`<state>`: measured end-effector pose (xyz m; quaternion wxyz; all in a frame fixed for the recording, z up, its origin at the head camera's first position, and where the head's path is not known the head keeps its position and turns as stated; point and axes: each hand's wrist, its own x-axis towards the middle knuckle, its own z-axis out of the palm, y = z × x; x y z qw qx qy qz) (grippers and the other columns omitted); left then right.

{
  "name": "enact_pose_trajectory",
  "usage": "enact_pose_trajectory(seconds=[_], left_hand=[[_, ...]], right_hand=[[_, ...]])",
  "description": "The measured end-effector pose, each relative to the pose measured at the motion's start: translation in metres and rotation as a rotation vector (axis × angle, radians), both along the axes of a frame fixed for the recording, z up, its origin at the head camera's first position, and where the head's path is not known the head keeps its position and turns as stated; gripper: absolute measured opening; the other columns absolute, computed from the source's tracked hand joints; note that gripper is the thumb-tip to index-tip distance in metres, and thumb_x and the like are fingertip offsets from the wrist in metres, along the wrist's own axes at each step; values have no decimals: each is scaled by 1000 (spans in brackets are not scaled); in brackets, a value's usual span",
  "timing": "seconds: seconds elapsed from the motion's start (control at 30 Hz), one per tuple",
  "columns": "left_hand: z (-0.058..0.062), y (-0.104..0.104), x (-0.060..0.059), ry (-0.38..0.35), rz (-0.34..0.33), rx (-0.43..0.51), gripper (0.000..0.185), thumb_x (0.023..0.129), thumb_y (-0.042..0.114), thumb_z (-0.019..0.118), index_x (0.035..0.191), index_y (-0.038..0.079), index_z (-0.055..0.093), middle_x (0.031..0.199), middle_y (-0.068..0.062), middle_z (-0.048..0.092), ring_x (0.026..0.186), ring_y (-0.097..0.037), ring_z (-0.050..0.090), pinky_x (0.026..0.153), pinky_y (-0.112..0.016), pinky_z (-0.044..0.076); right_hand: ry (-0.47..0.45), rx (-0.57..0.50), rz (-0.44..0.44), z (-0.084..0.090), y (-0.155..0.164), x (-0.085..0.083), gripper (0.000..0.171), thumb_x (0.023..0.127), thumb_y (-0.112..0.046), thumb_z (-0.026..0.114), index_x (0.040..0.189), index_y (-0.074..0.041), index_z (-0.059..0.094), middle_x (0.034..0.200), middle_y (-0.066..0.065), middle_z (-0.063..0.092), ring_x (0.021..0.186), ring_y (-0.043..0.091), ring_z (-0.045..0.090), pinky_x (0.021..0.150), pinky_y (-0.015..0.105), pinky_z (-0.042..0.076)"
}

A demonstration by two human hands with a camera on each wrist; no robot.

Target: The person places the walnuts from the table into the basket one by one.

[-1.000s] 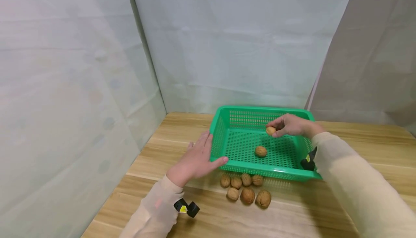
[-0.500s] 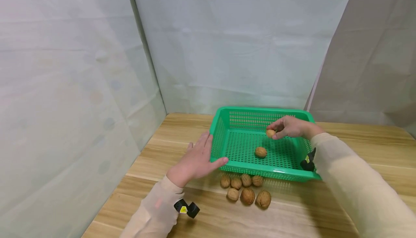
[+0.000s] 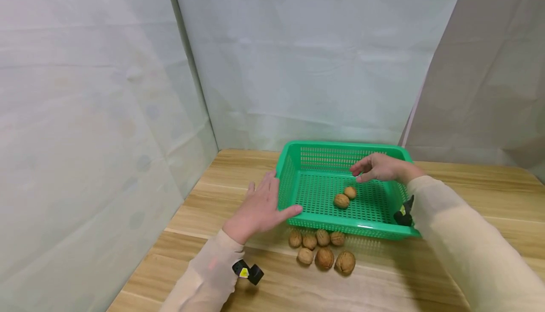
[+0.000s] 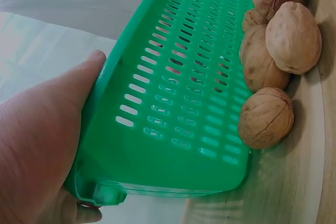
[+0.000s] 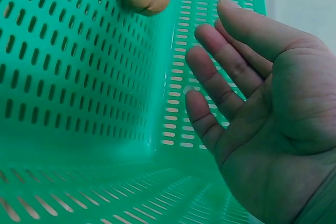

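L hand (image 3: 259,206) straight-fingered, unclenched, on near-L corner of green bskt (image 3: 340,223), R hand (image 3: 382,167) relaxed, gripping nil, inside R edge nr 2 walnuts (image 3: 341,201), w/ 7 outer walnuts (image 3: 325,258) off near edge.

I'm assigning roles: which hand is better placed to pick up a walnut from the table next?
Right hand, probably: it hangs empty over the basket, while the left hand, though nearer those walnuts, touches the rim.

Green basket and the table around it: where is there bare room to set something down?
In the basket, the floor is bare between the two walnuts and the wall by the left hand. On the table, bare wood shows between the seven walnuts and the right sleeve, and beyond that sleeve. Crowded: just in front of the basket, where those seven cluster.
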<state>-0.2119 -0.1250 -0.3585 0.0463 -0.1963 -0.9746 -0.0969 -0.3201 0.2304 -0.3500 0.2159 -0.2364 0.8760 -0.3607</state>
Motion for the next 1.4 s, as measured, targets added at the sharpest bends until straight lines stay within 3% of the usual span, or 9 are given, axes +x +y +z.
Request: enact_pose_trajectory(seconds=[0.27, 0.5, 0.7, 0.87, 1.0, 1.17, 1.4], left_hand=[[0, 2, -2, -52, 18, 27, 113, 80, 83, 39, 154, 2, 9, 160, -11, 5, 147, -23, 6, 111, -61, 16], [-1, 4, -4, -58, 24, 19, 114, 79, 84, 38, 154, 2, 11, 161, -10, 4, 147, -22, 3, 111, -61, 13], [-5, 7, -4, -52, 21, 21, 113, 80, 82, 40, 154, 2, 12, 160, -11, 5, 147, -23, 4, 110, -62, 12], [-5, 9, -4, -34, 15, 12, 114, 79, 84, 36, 154, 1, 13, 160, -12, 7, 147, -25, 7, 110, -63, 14], [-3, 12, -5, -38, 13, 1, 116, 78, 87, 32, 154, 2, 12, 160, -12, 7, 147, -26, 8, 109, -64, 14], [0, 15, -9, -34, 16, -4, 115, 79, 85, 34, 154, 2, 11, 160, -12, 7, 147, -26, 8, 109, -64, 13], [2, 16, -12, -49, 10, 3, 112, 81, 82, 39, 154, 2, 11, 160, -11, 6, 147, -24, 5, 110, -64, 12]], right_hand=[[9, 11, -18, 1, 1, -2, 48, 92, -22, 67, 132, 2, 56, 129, 18, 59, 115, 29, 56, 96, 47, 45], [59, 4, -21, 8, 5, -1, 51, 93, -28, 65, 135, -1, 54, 131, 17, 57, 121, 32, 53, 97, 48, 44], [59, -48, -2, 40, 3, 10, 54, 94, -29, 64, 138, -2, 50, 137, 17, 53, 128, 36, 46, 100, 49, 41], [155, -61, 6, 83, 0, 43, 53, 92, -38, 64, 138, -14, 52, 136, 6, 55, 126, 27, 49, 98, 47, 43], [346, -104, 3, 98, -1, 87, 40, 94, -30, 63, 132, -17, 59, 123, 0, 63, 110, 17, 59, 85, 34, 51], [542, -193, 22, 83, 2, 136, 34, 91, -12, 68, 124, -17, 64, 114, -6, 66, 95, 10, 61, 77, 23, 50], [609, -305, 17, 51, 10, 167, 42, 84, 3, 70, 121, -15, 65, 115, -3, 67, 99, 11, 61, 81, 19, 48]])
